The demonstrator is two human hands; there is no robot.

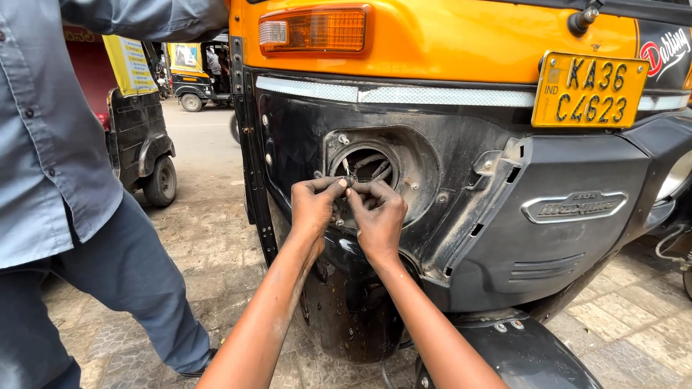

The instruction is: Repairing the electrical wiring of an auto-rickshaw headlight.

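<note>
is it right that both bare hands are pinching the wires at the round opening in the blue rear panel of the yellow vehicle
Not quite: the head view shows the rear panel is black, not blue. The rest holds: the left hand and right hand meet at the wires by the round opening of the yellow vehicle.

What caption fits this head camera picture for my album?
Both hands, left hand and right hand, pinch wires at the round lamp hole.

Small metal connector, dark and grimy, pinched at the mouth of the round lamp socket; loose wires show inside the empty opening.
</note>
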